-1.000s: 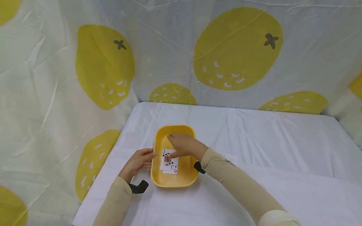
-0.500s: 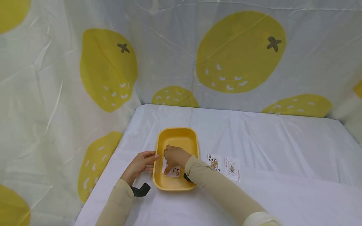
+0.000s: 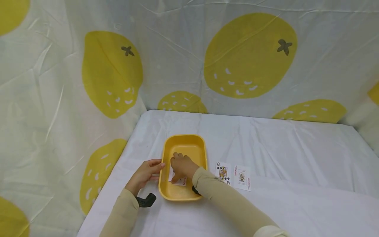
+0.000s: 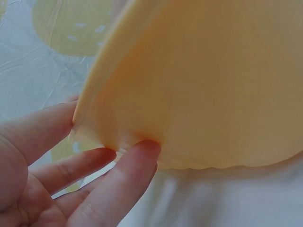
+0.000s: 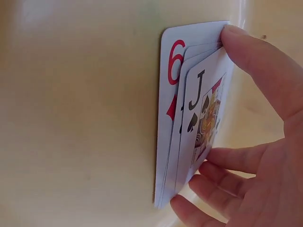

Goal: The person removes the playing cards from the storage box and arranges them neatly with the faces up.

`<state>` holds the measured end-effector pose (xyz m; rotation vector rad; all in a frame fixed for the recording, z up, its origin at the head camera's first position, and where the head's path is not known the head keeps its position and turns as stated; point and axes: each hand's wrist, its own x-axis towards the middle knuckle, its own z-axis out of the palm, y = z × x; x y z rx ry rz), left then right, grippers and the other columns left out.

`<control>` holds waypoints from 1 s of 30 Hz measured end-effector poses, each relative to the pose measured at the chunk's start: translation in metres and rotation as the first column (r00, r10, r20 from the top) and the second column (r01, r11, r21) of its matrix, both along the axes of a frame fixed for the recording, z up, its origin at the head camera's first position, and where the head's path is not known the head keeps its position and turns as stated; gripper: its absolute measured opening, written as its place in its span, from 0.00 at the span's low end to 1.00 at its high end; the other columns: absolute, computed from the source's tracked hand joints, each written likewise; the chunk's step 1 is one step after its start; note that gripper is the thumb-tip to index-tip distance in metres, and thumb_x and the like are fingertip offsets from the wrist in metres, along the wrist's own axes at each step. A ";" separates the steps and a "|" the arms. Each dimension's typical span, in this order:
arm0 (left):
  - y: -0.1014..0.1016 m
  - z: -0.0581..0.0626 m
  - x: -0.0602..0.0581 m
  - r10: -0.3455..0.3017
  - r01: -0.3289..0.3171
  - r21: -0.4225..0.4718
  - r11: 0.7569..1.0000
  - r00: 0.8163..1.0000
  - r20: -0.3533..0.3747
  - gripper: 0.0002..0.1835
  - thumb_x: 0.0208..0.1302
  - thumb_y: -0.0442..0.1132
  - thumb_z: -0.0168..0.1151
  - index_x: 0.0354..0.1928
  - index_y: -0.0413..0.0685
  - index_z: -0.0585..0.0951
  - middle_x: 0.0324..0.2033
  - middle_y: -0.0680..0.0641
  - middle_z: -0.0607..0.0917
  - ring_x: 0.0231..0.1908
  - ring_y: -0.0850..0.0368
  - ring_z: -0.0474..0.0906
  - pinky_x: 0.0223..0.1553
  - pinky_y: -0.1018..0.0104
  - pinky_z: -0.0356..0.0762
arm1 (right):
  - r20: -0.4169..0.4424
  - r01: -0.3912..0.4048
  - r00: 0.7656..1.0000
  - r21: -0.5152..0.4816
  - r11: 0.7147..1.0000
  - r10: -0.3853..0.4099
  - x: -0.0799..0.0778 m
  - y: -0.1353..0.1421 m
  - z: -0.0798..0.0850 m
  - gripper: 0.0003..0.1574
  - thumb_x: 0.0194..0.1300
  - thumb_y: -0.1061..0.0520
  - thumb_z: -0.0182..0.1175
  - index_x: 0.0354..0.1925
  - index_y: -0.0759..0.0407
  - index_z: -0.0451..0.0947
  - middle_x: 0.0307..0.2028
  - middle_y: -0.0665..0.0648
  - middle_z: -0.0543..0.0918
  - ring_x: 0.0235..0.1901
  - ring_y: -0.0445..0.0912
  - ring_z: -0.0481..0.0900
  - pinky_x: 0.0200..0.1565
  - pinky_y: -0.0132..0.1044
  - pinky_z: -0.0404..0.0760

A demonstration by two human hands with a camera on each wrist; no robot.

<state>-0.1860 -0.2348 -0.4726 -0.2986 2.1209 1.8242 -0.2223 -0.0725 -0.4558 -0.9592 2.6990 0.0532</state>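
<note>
My left hand (image 3: 145, 174) holds the left side of a yellow plastic tray (image 3: 166, 189), one digit over the rim and other fingers against the outer wall (image 4: 213, 94). Inside the tray, my right hand (image 3: 183, 167) reaches down over a small stack of playing cards (image 3: 180, 181). In the right wrist view, thumb and fingers grip opposite edges of these playing cards (image 5: 199, 113). A jack of spades lies on top, and a six of diamonds sticks out beneath. The cards between them are mostly covered.
Right of the tray, a queen of spades (image 3: 222, 172) and a joker (image 3: 242, 177) lie face up on the white cloth (image 3: 281, 158). Lemon-print sheets (image 3: 177, 49) stand behind and to the left. Each wrist carries a black device (image 3: 146, 200).
My right hand has moved lower in the tray and now covers much of the card stack. The queen and joker have come into fuller view. My left hand keeps its place on the tray.
</note>
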 end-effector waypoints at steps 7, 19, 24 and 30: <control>0.000 0.001 0.001 -0.019 0.019 0.014 1.000 1.000 -0.012 0.28 0.55 0.47 0.63 0.54 0.36 0.73 0.45 0.41 0.79 0.40 0.48 0.79 0.34 0.58 0.80 | -0.021 -0.002 1.000 -0.016 1.000 0.002 -0.001 0.002 0.002 0.47 0.38 0.32 0.68 0.49 0.60 0.69 0.37 0.53 0.66 0.37 0.45 0.65 0.44 0.38 0.71; 0.000 0.001 0.002 -0.012 0.012 0.016 1.000 1.000 -0.014 0.25 0.58 0.43 0.61 0.54 0.35 0.73 0.43 0.40 0.80 0.38 0.48 0.80 0.34 0.59 0.80 | -0.103 -0.052 0.994 -0.079 0.996 0.044 -0.002 0.017 0.032 0.44 0.38 0.33 0.69 0.44 0.60 0.69 0.36 0.53 0.66 0.37 0.45 0.67 0.41 0.37 0.73; 0.002 0.009 0.005 -0.034 0.035 0.038 0.999 0.999 -0.018 0.25 0.60 0.42 0.60 0.55 0.32 0.71 0.43 0.38 0.79 0.39 0.45 0.79 0.34 0.57 0.80 | -0.128 -0.080 0.989 -0.073 0.994 0.070 -0.001 0.025 0.048 0.52 0.39 0.32 0.68 0.52 0.64 0.66 0.42 0.56 0.69 0.41 0.47 0.69 0.45 0.39 0.74; 0.000 0.001 0.003 -0.015 0.015 0.015 1.000 1.000 -0.014 0.24 0.60 0.42 0.59 0.54 0.34 0.72 0.44 0.39 0.79 0.38 0.47 0.80 0.33 0.58 0.80 | -0.103 -0.086 0.992 -0.098 0.991 0.076 0.000 0.039 0.063 0.57 0.41 0.33 0.67 0.58 0.67 0.62 0.48 0.59 0.69 0.44 0.47 0.69 0.48 0.38 0.73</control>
